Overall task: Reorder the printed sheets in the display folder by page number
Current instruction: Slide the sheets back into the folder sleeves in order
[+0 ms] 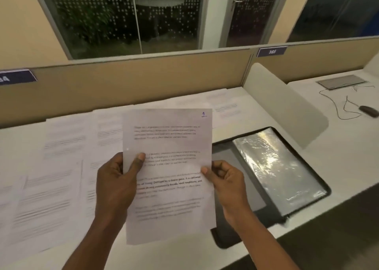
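I hold a printed sheet (170, 146) upright above the desk; a handwritten "1" in blue ink marks its top right corner. My left hand (117, 185) grips its left edge, thumb on the front. My right hand (227, 181) pinches its right edge. The black display folder (307, 167) lies open on the desk to the right, its shiny clear sleeves facing up. Several other printed sheets (61, 157) are spread flat over the desk to the left and behind the held sheet.
A tan partition (143, 78) runs along the back of the desk, and a pale rounded divider (283, 105) stands to the right of the folder. On the neighbouring desk lie a mouse (368, 111) with its cable and a grey flat pad (341, 82).
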### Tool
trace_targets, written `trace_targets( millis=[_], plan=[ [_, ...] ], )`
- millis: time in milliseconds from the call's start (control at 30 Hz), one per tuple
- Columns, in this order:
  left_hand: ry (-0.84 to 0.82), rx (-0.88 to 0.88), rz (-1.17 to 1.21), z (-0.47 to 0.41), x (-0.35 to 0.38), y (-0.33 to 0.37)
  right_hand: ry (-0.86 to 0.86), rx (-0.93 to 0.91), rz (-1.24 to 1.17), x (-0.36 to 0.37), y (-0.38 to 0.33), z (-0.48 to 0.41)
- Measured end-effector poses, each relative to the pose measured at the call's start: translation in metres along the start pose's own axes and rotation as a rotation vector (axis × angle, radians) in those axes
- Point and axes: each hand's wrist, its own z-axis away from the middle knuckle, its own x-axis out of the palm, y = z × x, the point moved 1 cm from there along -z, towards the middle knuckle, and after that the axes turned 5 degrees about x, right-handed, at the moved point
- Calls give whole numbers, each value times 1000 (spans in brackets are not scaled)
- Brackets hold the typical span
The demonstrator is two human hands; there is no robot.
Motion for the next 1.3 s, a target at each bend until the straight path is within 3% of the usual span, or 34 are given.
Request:
trace_targets(
  millis=[200, 467, 933, 1067, 1300],
  plan=[
    [-84, -20, -167, 27, 59, -17, 86, 152, 4, -67, 12, -3],
    [-213, -87, -303, 28, 94, -57, 150, 330, -77, -104, 34, 1],
    [-323, -284, -236, 41, 163, -98, 282, 346, -21, -167, 37, -17],
    [-335, -276, -282, 48, 197, -102, 228, 342, 34, -204, 41, -45],
    [-199, -231, -302, 65, 278, -93, 49, 333, 134, -300, 17, -119]
  ],
)
